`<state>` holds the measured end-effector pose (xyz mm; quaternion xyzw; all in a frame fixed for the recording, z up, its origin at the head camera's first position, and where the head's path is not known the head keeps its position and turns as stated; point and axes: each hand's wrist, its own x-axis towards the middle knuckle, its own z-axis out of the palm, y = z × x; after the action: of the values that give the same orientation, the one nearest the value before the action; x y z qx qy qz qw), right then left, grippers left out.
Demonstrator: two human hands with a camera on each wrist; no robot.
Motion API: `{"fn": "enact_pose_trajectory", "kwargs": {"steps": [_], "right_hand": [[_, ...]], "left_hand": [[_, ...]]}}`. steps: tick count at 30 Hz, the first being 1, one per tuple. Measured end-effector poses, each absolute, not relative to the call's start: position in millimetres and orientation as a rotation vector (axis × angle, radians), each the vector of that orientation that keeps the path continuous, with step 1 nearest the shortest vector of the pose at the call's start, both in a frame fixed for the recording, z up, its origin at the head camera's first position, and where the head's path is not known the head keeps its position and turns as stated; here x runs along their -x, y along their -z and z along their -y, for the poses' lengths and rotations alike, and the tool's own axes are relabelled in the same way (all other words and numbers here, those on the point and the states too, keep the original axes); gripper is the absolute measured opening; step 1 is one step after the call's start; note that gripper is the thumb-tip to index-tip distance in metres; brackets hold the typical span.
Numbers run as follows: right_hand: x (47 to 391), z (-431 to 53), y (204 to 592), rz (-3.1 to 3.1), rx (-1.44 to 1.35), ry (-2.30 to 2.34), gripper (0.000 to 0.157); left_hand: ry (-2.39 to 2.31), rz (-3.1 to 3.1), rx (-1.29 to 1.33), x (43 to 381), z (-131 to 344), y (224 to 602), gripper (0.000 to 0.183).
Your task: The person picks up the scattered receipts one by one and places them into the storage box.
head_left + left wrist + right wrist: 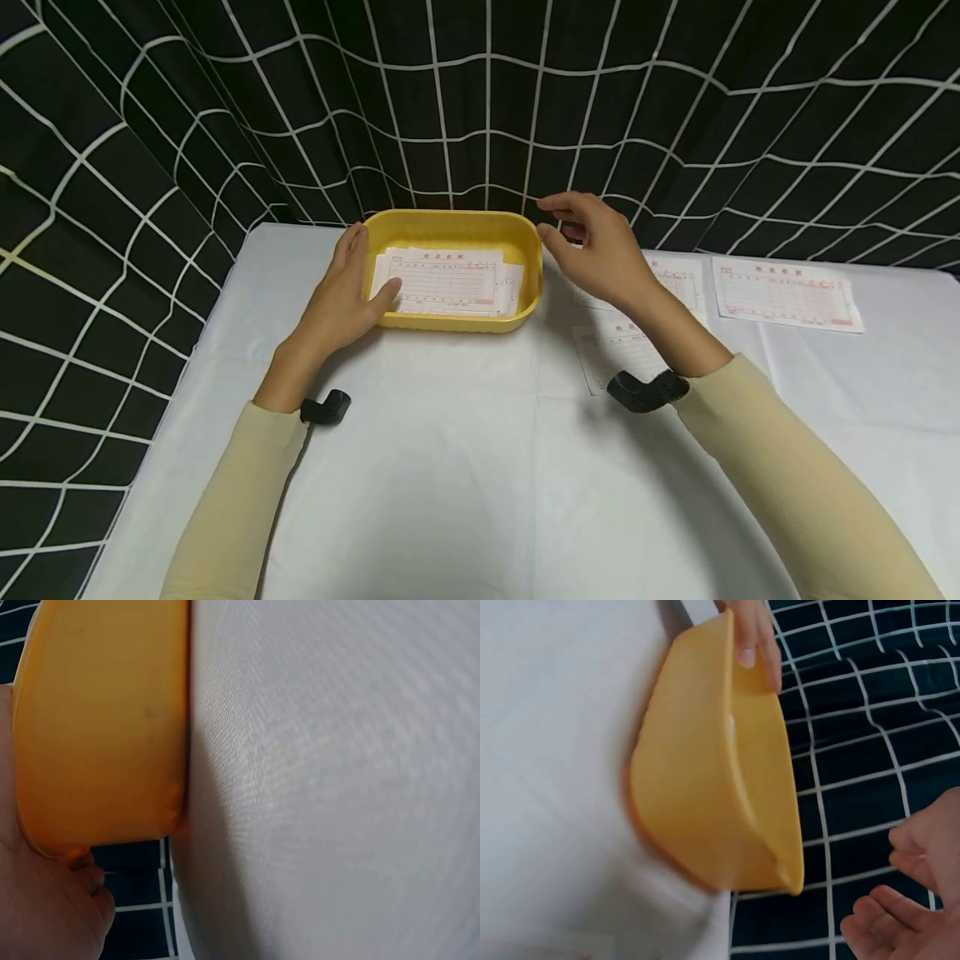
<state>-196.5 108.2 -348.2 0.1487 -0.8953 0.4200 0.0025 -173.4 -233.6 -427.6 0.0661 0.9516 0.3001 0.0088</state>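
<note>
A yellow plastic basket (450, 323) sits at the back of the white table, with a stack of red-printed paper slips (442, 279) inside it. My left hand (341, 296) grips its left end, thumb over the rim and fingers along the outside. In the left wrist view the basket wall (105, 727) meets that hand's palm side. Just off the right end of the basket is my right hand (596, 250), fingers loosely bent and holding nothing. The right wrist view shows a gap between this hand (907, 907) and the basket (690, 750).
Printed slips lie to the right on the white tablecloth (435, 458): one far right (787, 293), others partly hidden under my right forearm, including a nearer slip (611, 354). A black curtain (465, 100) with a white grid hangs behind the table and along its left side.
</note>
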Motion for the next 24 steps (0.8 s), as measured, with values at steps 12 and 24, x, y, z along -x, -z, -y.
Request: {"fn": "enact_pose_trajectory", "kwargs": {"steps": [12,24], "right_hand": [[158.4,-153.8,372.6,2.732,-0.507,-1.212,0.035],[114.1,-219.2,401.5,2.741,-0.378,-1.091,0.037]], "left_hand": [[-0.938,-2.976,-0.209,174.1,233.4,428.3,0.093],[-0.909,-2.979,-0.221,173.7,232.9,428.7,0.093]]}}
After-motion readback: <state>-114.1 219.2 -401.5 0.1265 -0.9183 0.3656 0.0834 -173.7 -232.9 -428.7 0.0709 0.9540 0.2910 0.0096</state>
